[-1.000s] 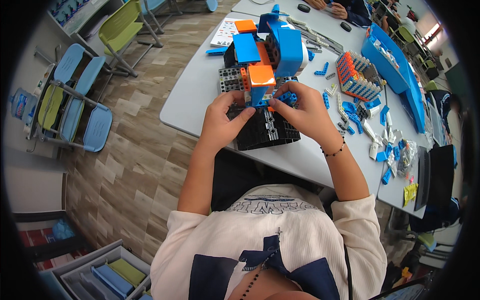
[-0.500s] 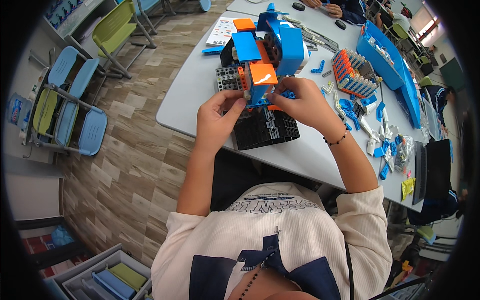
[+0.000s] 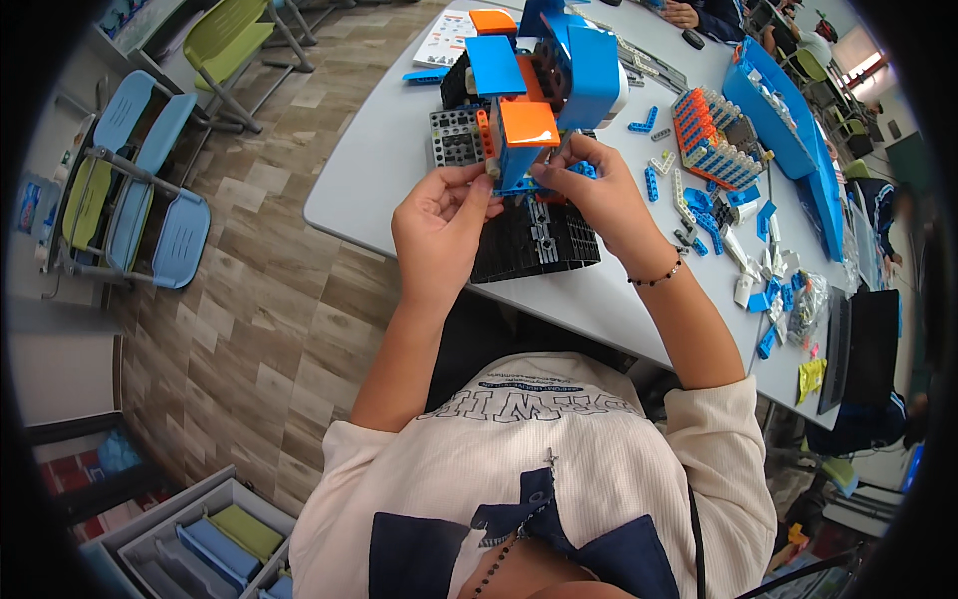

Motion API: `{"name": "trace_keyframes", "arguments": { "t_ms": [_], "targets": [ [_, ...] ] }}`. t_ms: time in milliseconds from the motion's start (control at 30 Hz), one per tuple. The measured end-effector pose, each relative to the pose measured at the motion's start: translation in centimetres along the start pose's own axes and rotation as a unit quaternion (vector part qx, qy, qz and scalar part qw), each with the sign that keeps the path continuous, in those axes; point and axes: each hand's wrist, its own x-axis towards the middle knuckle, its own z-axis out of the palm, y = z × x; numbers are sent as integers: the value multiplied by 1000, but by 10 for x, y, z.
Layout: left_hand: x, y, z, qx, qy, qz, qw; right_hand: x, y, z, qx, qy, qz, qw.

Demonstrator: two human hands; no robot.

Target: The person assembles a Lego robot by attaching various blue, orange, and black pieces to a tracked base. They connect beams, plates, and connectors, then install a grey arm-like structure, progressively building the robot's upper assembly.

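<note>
A large building-brick model (image 3: 496,65) of blue, orange, grey and black parts stands at the near edge of the table. Black tracks run along its base, with a ribbed black track section (image 3: 539,240) nearest me. My left hand (image 3: 444,220) is closed, thumb and forefinger pinching at the left side of the model's front blue column. From the other side my right hand (image 3: 596,190) pinches the model low down, below an orange panel (image 3: 529,124). The small parts between my fingertips are mostly hidden.
An orange and white brick-built basket (image 3: 714,140) stands to the right, with loose blue and white pieces (image 3: 763,265) near it. Beyond is a blue storage bin (image 3: 758,105). A printed instruction sheet (image 3: 444,40) lies at the back left. Another person's hand (image 3: 681,14) shows at the far side.
The head view has shifted slightly, so the table and model sit a little higher in it. Both hands stay at the same part of the model, fingers barely shifted.
</note>
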Motion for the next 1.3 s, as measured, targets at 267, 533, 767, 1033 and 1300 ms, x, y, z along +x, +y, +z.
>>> {"name": "trace_keyframes", "arguments": {
  "t_ms": [267, 533, 767, 1033, 1300],
  "targets": [
    [-5, -2, 8, 25, 39, 50, 998, 5, 10, 5, 52, 21, -32, 998],
    [-8, -3, 12, 22, 62, 67, 996, 5, 11, 6, 60, 19, -53, 997],
    [-8, -3, 9, 40, 50, 61, 996, 3, 14, 2, 6, 9, -61, 998],
    [-3, 0, -3, 22, -22, 19, 999, 1, 16, 2, -72, 28, -113, 991],
    [-1, 1, -4, 32, -43, -10, 998, -2, 13, 3, -128, 70, -123, 982]
  ]
}}
